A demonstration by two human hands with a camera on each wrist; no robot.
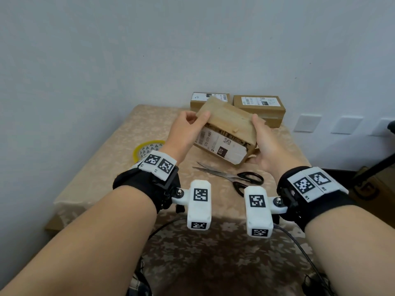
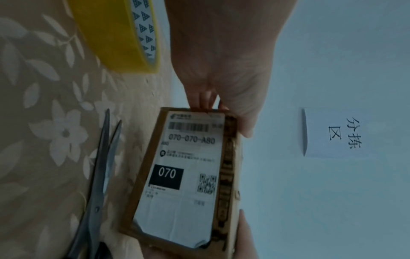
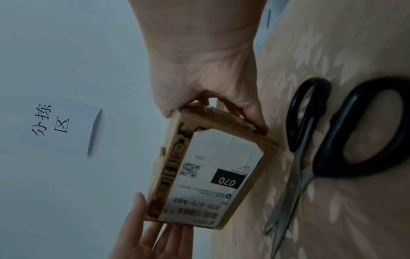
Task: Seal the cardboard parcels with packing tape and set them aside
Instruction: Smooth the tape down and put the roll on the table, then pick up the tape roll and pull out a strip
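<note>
A cardboard parcel (image 1: 226,129) with a white shipping label marked "070" hangs tilted above the table, held at both ends. My left hand (image 1: 196,119) grips its left end, thumb on the top face. My right hand (image 1: 257,127) grips the right end; in the right wrist view its thumb and fingers (image 3: 255,121) pinch that end of the parcel (image 3: 213,175). The left wrist view shows the label side of the parcel (image 2: 188,175) below my left hand (image 2: 221,105). A yellow roll of packing tape (image 1: 147,149) lies on the table to the left.
Black-handled scissors (image 1: 235,176) lie part open on the floral tablecloth (image 1: 119,146), just below the parcel. Two labelled parcels (image 1: 210,101) (image 1: 259,107) stand at the back against the wall. A paper sign (image 2: 339,135) hangs on the wall.
</note>
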